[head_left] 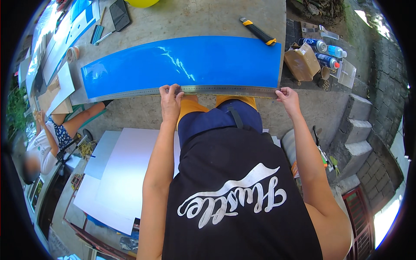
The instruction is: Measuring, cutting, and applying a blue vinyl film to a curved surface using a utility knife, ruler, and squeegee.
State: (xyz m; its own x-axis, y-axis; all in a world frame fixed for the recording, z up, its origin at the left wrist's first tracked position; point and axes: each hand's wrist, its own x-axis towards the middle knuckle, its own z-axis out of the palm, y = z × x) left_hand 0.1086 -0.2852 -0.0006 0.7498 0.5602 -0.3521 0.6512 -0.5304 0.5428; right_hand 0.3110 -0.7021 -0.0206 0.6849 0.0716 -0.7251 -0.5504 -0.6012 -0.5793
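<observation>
Shirt point(238, 151), left hand point(170, 103) nearly closed on ruler point(225, 90)

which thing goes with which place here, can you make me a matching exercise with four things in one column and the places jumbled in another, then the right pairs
Things
1. Utility knife
2. Metal ruler
3. Smartphone
4. Right hand

Places
A. Along the near edge of the blue sheet
B. At the right end of the long measuring tool
C. Beyond the left half of the blue sheet
D. By the far right corner of the blue sheet

Right pairs: 1-D, 2-A, 3-C, 4-B
</observation>
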